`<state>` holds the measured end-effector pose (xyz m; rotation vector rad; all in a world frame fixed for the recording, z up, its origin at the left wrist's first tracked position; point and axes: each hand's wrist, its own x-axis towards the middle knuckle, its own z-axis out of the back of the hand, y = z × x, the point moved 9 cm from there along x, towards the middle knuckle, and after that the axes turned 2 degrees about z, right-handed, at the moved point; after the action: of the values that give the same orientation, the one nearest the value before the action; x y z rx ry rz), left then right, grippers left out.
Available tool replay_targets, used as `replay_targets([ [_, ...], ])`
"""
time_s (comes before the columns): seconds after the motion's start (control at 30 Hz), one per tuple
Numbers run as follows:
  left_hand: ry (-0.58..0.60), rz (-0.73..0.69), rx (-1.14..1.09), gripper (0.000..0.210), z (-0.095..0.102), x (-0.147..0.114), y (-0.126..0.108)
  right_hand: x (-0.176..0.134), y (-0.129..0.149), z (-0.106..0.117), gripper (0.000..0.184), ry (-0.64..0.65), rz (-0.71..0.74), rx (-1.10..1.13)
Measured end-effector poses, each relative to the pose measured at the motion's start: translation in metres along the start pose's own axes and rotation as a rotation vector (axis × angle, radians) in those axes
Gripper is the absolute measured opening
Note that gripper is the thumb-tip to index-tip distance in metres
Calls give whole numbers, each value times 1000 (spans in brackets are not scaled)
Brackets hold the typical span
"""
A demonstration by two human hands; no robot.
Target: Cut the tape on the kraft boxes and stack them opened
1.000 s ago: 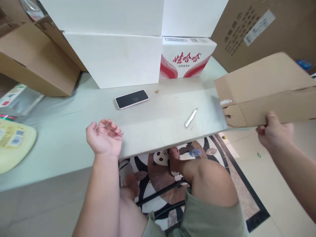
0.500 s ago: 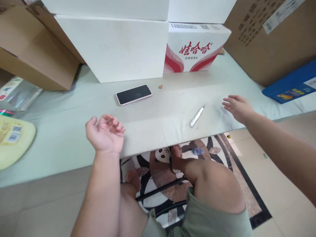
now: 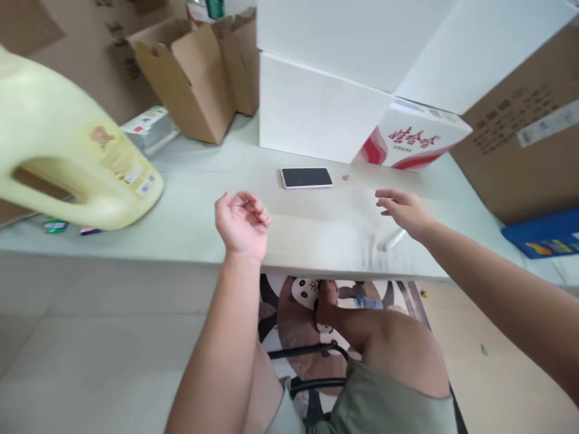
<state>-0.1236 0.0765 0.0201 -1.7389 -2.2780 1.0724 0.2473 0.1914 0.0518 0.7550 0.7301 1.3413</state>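
My left hand is raised over the table with its palm turned up, fingers loosely curled and apart, holding nothing. To its right and farther back, a phone with a dark screen and pale edge lies flat. My right hand hovers on the right side with fingers stretched forward, also with nothing in it. Just beneath that hand lies a slim, whitish pen-like tool, blurred and partly covered by the hand; I cannot make out its exact kind. A tiny brown scrap sits beside the phone.
White cartons and a red-and-white carton stand along the back. On the left are a large pale yellow jug and an open cardboard box. A blue box lies at right. My legs are below the table edge.
The view has swung left, bringing the whole yellow jug into sight. My right hand has moved left, from beside the pen-like tool to above it. My left hand stays raised and open.
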Motion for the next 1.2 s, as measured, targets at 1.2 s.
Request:
replay_targets([
  [1.2, -575, -824, 193, 23, 83, -29, -121, -108, 231, -116, 28, 9, 873, -94],
])
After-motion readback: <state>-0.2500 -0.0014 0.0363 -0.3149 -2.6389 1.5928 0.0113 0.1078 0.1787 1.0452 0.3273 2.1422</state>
